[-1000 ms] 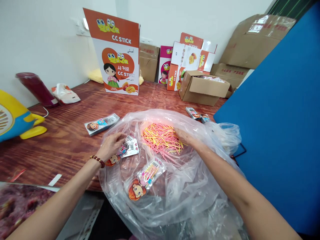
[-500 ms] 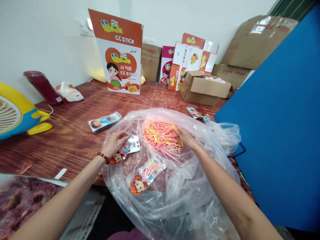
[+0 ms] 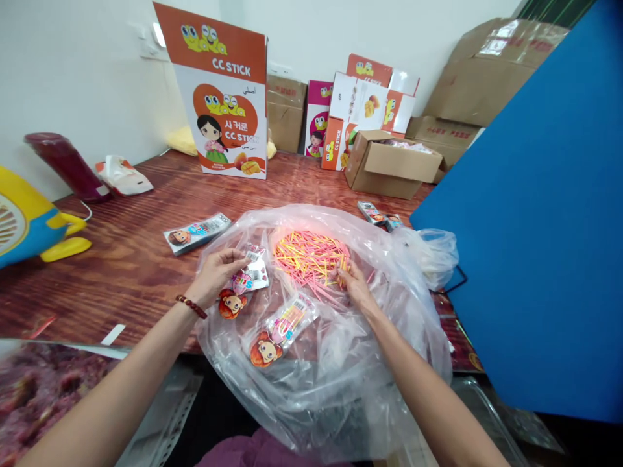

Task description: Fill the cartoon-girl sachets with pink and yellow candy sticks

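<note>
My left hand (image 3: pixel 217 274) pinches the top edge of a small silver packet (image 3: pixel 242 284) with a red-haired cartoon figure at its lower end. Thin pink and yellow sticks (image 3: pixel 306 256) lie heaped on a large clear plastic bag (image 3: pixel 335 395) spread over the table edge. At the right side of that heap, my right hand (image 3: pixel 357 285) has its fingers closed around a few yellow and pink sticks. Another cartoon packet (image 3: pixel 282 331), with sticks showing inside, lies flat on the plastic between my forearms. Beyond my left hand rests a stack of flat packets (image 3: pixel 197 233).
A tall CC Stick carton (image 3: pixel 231 107) stands at the back, with an open cardboard box (image 3: pixel 396 165) to its right. A blue panel (image 3: pixel 530 227) slants along the right side. On the left are a yellow-blue fan (image 3: pixel 36 220) and a dark red bottle (image 3: pixel 68 165).
My right hand has drawn slightly back toward me, and sticks now show between its fingers. My left hand has lifted the packet's top edge a little. The whole view has shifted slightly.
</note>
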A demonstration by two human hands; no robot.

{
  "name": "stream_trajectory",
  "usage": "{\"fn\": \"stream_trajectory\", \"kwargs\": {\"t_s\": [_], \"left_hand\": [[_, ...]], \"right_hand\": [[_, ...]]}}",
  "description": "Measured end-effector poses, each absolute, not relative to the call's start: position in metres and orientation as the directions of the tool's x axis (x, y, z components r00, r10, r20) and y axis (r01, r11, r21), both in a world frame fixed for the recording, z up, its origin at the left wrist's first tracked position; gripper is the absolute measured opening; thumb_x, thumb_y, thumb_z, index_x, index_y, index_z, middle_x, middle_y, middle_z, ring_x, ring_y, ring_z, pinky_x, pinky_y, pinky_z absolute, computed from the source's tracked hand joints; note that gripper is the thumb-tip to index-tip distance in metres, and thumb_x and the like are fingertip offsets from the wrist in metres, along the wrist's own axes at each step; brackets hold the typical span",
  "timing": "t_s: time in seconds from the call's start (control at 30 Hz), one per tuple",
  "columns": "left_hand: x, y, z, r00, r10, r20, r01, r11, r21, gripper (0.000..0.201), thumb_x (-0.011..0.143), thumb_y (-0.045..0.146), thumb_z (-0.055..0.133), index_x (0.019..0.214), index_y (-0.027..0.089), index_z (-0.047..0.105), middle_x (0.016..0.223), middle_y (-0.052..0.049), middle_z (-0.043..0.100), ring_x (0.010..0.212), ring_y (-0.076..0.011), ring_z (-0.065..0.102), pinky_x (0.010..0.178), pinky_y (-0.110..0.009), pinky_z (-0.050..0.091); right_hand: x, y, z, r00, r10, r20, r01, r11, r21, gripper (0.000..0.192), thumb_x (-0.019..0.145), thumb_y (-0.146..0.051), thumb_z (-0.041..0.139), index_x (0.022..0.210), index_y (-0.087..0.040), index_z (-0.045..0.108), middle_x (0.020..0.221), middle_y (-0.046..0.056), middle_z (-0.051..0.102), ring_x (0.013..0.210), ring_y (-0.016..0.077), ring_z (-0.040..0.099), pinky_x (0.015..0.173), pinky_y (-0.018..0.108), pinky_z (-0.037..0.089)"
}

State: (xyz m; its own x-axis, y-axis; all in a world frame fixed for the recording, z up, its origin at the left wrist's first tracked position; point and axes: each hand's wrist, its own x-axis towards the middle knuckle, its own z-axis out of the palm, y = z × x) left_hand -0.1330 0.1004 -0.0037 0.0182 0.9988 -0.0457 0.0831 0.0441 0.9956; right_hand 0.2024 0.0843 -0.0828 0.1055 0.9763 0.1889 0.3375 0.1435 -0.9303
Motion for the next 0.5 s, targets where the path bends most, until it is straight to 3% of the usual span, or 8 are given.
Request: {"fn": "stream_trajectory", "kwargs": {"t_s": [0.2,0.37,0.5], "left_hand": [[-0.125,0.090,-0.001,0.009,0.997,-0.071,-0.028,0.071,0.997,0.041,0.052,0.045,0.083,0.072,0.016,0.062,0.061,0.001,0.063,0.053,-0.0124,0.055,0.053,-0.025,0.042],[-0.115,0.080,-0.001,0.015,0.994,-0.104,-0.053,0.105,0.993,0.043,0.051,0.043,0.086,0.075,0.016,0.063,0.062,0.002,0.063,0.054,-0.0117,0.056,0.051,-0.023,0.041],[-0.107,0.073,0.001,0.069,0.986,-0.150,-0.070,0.154,0.986,0.040,0.051,0.041,0.086,0.069,0.014,0.063,0.060,0.002,0.063,0.051,-0.0096,0.053,0.049,-0.021,0.038]], "right_hand": [[0.196,0.088,-0.071,0.144,0.983,0.118,0.226,0.083,-0.971,0.024,0.081,-0.045,0.053,0.090,-0.022,0.054,0.082,0.004,0.067,0.070,0.0199,0.063,0.064,0.033,0.053],[0.186,0.084,-0.073,0.146,0.981,0.126,0.238,0.088,-0.967,0.014,0.078,-0.035,0.054,0.085,-0.024,0.051,0.084,0.003,0.067,0.078,0.0195,0.066,0.073,0.033,0.054],[0.184,0.082,-0.080,0.127,0.987,0.103,0.244,0.070,-0.967,0.017,0.083,-0.038,0.052,0.089,-0.023,0.055,0.088,0.005,0.070,0.083,0.0202,0.068,0.077,0.035,0.054]]}}
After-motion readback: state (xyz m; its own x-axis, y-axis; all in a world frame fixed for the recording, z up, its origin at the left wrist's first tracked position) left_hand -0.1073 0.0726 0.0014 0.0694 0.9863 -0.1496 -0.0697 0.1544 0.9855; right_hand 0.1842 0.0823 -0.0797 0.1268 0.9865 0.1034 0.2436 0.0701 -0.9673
